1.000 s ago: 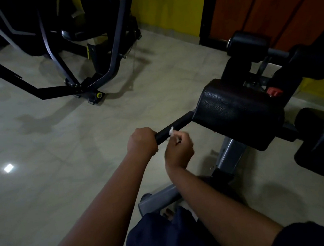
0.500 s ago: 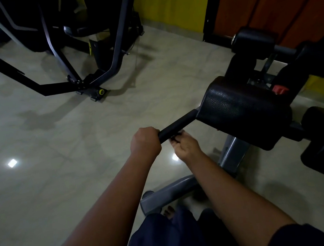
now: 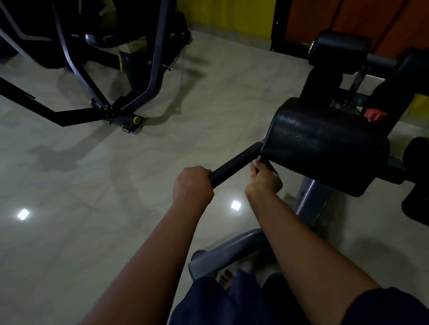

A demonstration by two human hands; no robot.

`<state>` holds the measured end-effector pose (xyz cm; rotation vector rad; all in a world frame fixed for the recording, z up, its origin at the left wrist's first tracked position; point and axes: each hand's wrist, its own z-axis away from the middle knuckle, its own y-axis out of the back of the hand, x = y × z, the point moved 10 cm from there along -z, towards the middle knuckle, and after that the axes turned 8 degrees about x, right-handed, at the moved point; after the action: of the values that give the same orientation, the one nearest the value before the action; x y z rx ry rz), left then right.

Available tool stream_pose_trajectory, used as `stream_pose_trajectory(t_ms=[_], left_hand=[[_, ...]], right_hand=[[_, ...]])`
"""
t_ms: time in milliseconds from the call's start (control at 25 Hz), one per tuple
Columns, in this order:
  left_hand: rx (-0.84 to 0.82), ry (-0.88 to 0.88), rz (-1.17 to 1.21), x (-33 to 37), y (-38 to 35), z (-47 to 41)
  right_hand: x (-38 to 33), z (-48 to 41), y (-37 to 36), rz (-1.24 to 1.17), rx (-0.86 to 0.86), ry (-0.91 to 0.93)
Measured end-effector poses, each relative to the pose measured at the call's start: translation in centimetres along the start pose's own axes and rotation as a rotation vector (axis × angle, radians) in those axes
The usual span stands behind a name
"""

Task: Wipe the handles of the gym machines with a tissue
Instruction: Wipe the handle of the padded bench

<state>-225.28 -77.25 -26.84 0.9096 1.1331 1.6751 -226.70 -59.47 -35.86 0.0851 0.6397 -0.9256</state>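
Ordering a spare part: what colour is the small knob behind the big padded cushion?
The knob is red, seen in the head view behind the black pad.

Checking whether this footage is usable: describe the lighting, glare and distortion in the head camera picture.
Head view: dim, underexposed, so the black handle and pad lose detail; two bright reflections glare off the glossy floor; wide-angle distortion bends the edges; the tissue at the right hand barely shows; the left hand gripping the handle reads clearly.
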Motion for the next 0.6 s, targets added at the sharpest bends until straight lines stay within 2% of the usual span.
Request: stream_pose_trajectory(t_ms=[120,240,320,400,520,600], left_hand=[[-0.011,-0.005,0.002,0.0,-0.2,-0.2],[-0.034,-0.016,-0.012,0.0,-0.3,-0.4],[-0.035,-0.009,-0.005,-0.1,-0.3,-0.4],[-0.034,-0.011,-0.011,-0.1,-0.4,-0.4],[-0.068,-0.022,-0.012,0.0,-0.5,-0.8],[-0.087,-0.032,-0.022,0.0,-0.5,-1.0]], right_hand=[[-0.2,1.1,0.1,-0.016,0.026,0.076],[-1.3,-0.2,0.9,0.076,0.124,0.019],[-1.3,0.4,0.7,0.05,0.147,-0.052],[-0.8,0.7,1.0,-0.058,0.121,-0.026],[-1.4,1.9,0.8,0.145,0.14,0.271],[-2.8,2.3,-0.4,0.344,0.091,0.542]])
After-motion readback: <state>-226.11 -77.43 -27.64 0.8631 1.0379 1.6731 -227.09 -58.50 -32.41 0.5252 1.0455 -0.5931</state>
